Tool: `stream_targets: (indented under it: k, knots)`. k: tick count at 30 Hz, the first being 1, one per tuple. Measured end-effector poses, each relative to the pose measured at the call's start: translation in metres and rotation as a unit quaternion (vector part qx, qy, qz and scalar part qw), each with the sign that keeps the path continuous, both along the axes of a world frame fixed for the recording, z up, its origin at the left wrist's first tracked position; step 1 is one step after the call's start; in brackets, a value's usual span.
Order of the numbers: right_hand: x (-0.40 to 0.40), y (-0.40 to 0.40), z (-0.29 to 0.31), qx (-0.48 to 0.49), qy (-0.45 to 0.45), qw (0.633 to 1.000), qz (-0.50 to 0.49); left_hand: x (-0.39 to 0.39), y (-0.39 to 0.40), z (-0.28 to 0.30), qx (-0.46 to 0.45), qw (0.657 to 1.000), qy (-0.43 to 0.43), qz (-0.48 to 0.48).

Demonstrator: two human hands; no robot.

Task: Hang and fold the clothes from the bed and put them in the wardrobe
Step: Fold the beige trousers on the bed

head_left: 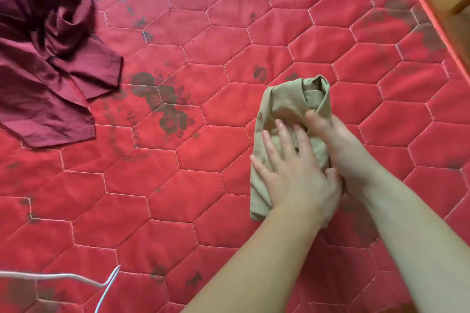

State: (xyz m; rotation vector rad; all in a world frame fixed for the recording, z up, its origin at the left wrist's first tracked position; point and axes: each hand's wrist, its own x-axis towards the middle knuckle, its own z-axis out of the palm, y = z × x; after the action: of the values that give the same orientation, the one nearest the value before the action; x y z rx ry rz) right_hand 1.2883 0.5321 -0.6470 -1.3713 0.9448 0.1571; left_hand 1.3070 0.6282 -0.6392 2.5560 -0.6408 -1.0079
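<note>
The left hand (292, 173) is pressing flat, fingers spread, on the folded tan garment (287, 109) lying on the red bed (178, 185). The right hand (333, 142) is lying on its right side, touching the left; its grip is unclear. A maroon shirt (48, 58) is lying crumpled well apart.

Both forearms enter from the lower right, bare, and converge toward the middle right of the view. They run roughly parallel, the left forearm below and to the left of the right one.

Left hand (292, 173): palm down, fingers (282, 134) straight and slightly spread, pointing up and away from the body. Thumb extended toward the right hand, its tip against the right wrist area. The hand lies flat, pressing downward.

Right hand (333, 142): positioned just beside the left, partly blurred. Back of hand faces up; fingers reach forward and angle toward the left hand's fingertips. Whether they are curled cannot be determined.

The two hands are touching.
</note>
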Motion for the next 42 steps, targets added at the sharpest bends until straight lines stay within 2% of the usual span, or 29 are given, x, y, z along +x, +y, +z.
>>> stream_targets:
  k: [3, 5, 7, 8, 10, 12, 15, 19, 20, 23, 25, 30, 33, 35, 37, 39, 41, 42]
  knots:
    - [0.02, -0.017, -0.012, -0.189, 0.038, 0.981, 0.016, -0.006, -0.017, -0.005, 0.039, 0.999, -0.005, -0.037]
    - [0.025, -0.023, -0.025, -0.228, 0.067, 0.971, -0.006, -0.011, -0.019, -0.009, 0.008, 0.999, -0.015, -0.051]
    - [0.023, -0.029, -0.041, -0.217, 0.095, 0.971, -0.023, -0.013, -0.011, -0.012, -0.065, 0.997, -0.023, -0.039]
    - [0.023, -0.032, -0.046, -0.222, 0.108, 0.969, -0.026, -0.014, -0.006, -0.014, -0.13, 0.991, -0.031, -0.004]
    - [0.023, -0.035, -0.049, -0.255, 0.129, 0.958, -0.031, -0.013, 0.007, -0.019, -0.249, 0.958, -0.067, 0.121]
    - [0.022, -0.037, -0.054, -0.269, 0.128, 0.954, -0.03, -0.012, 0.019, -0.023, -0.228, 0.946, -0.077, 0.218]
    - [0.021, -0.037, -0.053, -0.274, 0.12, 0.954, -0.019, -0.012, 0.028, -0.022, -0.188, 0.948, 0.028, 0.256]
    - [0.019, -0.039, -0.053, -0.277, 0.112, 0.954, -0.02, 0.001, 0.031, -0.02, -0.185, 0.887, 0.199, 0.374]
    - [0.019, -0.038, -0.054, -0.282, 0.105, 0.953, -0.027, 0.004, 0.033, -0.021, -0.176, 0.881, 0.227, 0.377]
    - [0.017, -0.029, -0.053, -0.296, 0.104, 0.949, -0.036, 0.019, 0.044, -0.021, -0.158, 0.896, 0.249, 0.332]
    - [0.016, -0.019, -0.054, -0.294, 0.109, 0.949, -0.041, 0.034, 0.054, -0.016, -0.143, 0.892, 0.266, 0.336]
    - [0.011, 0.003, -0.055, -0.26, 0.116, 0.957, -0.046, 0.051, 0.083, -0.021, -0.146, 0.936, 0.223, 0.23]
    - [0.007, -0.01, -0.047, -0.241, 0.122, 0.962, -0.035, 0.044, 0.077, -0.021, -0.11, 0.957, 0.194, 0.183]
    - [0.006, -0.017, -0.036, -0.337, 0.077, 0.937, -0.041, 0.037, 0.069, -0.016, -0.086, 0.973, 0.131, 0.167]
    - [0.009, -0.007, -0.019, -0.485, -0.05, 0.873, -0.016, 0.03, 0.062, -0.015, -0.067, 0.985, 0.071, 0.14]
    - [0.012, 0.009, -0.014, -0.577, -0.15, 0.79, 0.143, 0.02, 0.056, -0.013, -0.061, 0.991, 0.044, 0.107]
    - [0.013, 0.015, -0.025, -0.598, -0.154, 0.727, 0.3, 0.015, 0.053, -0.013, -0.072, 0.993, 0.032, 0.091]
    - [0.015, 0.012, -0.031, -0.592, -0.137, 0.713, 0.35, 0.014, 0.053, -0.013, -0.074, 0.993, 0.028, 0.09]
